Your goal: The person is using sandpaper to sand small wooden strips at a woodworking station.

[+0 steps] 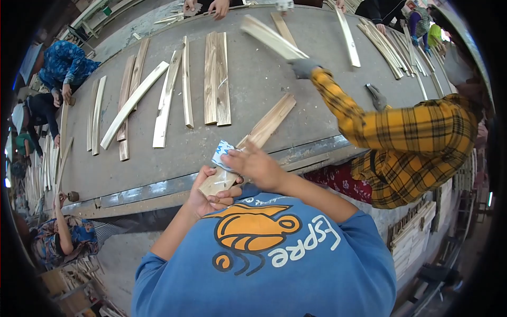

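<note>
My left hand (216, 196) grips the near end of a wooden board (271, 119), fingers wrapped under its edge. The board slants away to the upper right over the edge of the grey worktable. A pale mark shows on its near end. My right hand (257, 164) lies over a piece of sandpaper (222, 153), its white, blue-printed backing facing up, and presses it on the board just beyond my left hand. Part of the paper and board is hidden under the right hand's fingers.
Wooden strips (217, 79) lie spread over the worktable (158, 174), with a metal strip along its near edge. At the right, a co-worker in a plaid shirt (408, 126) reaches across with gloved hands, moving a board (273, 37). More people stand at the left and far sides.
</note>
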`<act>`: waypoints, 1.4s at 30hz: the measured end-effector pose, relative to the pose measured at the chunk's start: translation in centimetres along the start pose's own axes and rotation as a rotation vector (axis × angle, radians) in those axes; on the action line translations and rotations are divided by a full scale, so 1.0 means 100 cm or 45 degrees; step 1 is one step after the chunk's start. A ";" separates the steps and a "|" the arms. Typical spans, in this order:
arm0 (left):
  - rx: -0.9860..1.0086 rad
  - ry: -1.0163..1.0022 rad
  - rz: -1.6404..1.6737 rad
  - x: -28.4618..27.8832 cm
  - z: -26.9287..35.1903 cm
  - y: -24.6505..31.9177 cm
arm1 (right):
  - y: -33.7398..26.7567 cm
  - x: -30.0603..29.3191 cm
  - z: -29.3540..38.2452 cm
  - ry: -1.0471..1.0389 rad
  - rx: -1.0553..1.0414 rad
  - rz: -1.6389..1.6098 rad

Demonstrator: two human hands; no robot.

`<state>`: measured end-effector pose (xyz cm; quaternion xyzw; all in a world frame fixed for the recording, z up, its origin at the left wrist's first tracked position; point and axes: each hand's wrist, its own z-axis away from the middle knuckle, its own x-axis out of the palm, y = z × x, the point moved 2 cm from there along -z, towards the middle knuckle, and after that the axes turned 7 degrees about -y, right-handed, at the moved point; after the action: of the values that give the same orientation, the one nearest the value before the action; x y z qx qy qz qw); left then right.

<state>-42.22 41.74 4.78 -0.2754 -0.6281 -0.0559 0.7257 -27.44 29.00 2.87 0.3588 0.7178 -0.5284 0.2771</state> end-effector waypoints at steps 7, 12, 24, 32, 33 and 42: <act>-0.062 -0.003 -0.057 -0.003 0.002 0.001 | 0.001 -0.004 -0.002 0.026 0.068 0.102; -0.033 0.432 -0.753 0.001 0.008 0.015 | 0.079 -0.032 0.029 0.321 0.573 0.489; 0.060 0.802 -1.418 0.035 -0.002 0.010 | -0.031 -0.029 0.019 0.044 0.067 0.068; 0.081 0.983 -2.280 0.010 0.003 0.005 | -0.044 -0.019 0.032 -0.030 0.080 0.047; 0.139 0.947 -2.282 0.011 0.005 0.003 | -0.028 -0.016 0.035 -0.023 0.067 0.046; 0.162 0.892 -1.857 -0.004 0.006 0.008 | -0.046 -0.022 0.025 -0.016 0.008 0.049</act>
<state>-42.53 42.58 4.19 0.2786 -0.3877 -0.5620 0.6755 -29.80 25.29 6.38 0.3699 0.7074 -0.5274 0.2908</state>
